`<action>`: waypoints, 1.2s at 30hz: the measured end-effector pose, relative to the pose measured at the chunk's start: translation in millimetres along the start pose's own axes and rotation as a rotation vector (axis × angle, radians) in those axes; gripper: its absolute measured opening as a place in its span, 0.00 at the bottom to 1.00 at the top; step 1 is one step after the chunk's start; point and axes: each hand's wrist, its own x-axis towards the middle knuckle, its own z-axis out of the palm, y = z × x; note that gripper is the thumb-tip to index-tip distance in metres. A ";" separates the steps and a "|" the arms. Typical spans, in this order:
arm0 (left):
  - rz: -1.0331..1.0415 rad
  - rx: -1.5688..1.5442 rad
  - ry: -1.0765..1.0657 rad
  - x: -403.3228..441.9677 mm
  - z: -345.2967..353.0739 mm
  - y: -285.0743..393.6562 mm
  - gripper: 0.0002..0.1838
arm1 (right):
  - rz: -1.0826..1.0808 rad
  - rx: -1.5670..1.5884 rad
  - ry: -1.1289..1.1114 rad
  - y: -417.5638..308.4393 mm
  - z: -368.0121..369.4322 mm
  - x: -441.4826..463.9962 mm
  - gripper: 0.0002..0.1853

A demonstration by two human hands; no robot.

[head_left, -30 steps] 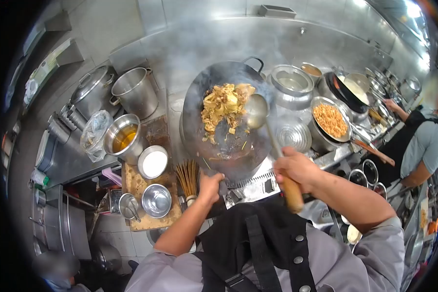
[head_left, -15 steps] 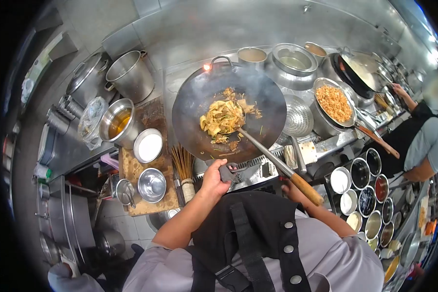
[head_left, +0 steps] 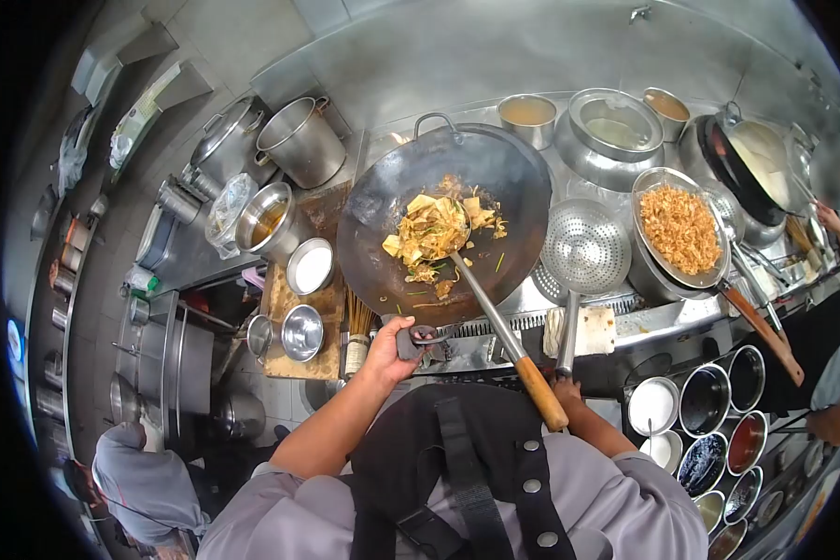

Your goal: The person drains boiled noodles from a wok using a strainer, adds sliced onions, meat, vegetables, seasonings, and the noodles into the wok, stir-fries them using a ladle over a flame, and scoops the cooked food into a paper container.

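A large dark wok [head_left: 373, 233] holds fried yellow-brown food [head_left: 429, 231]. My left hand [head_left: 392, 352] is closed on the wok's near handle, with a dark cloth around it. A ladle [head_left: 499, 322] rests in the wok with its bowl in the food; its wooden end points towards me and no hand is on it. My right hand [head_left: 567, 387] is low at the stove's front edge, by the end of the perforated strainer's handle; its fingers are mostly hidden. The strainer [head_left: 585, 247] lies right of the wok.
Right of the strainer, orange-brown bits [head_left: 679, 231] fill a wire strainer over a pot. Sauce containers [head_left: 705, 399] stand at the lower right. Bowls on a wooden board [head_left: 285, 366] and tall pots [head_left: 303, 145] are at the left. Two other people [head_left: 149, 481] are partly visible at either side.
My right hand has let go of the ladle and moved down to the stove's front edge. The ladle now rests in the wok. The view has shifted towards the right.
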 end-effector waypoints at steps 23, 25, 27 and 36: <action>-0.370 0.318 -0.579 -44.9 -123.9 -10.9 0.13 | -0.420 2.391 -0.010 -255.5 -140.8 -346.6 0.18; -0.460 0.454 -0.628 -87.8 -117.7 -33.3 0.16 | -0.390 2.437 0.145 -255.2 -100.4 -413.0 0.21; -0.379 0.767 -0.804 -141.5 -115.8 4.5 0.10 | -0.264 2.257 0.306 -310.2 -102.3 -483.9 0.21; -1.162 1.215 -1.081 -195.1 -80.5 -147.2 0.15 | 0.440 2.595 1.118 -450.5 -75.4 -630.8 0.10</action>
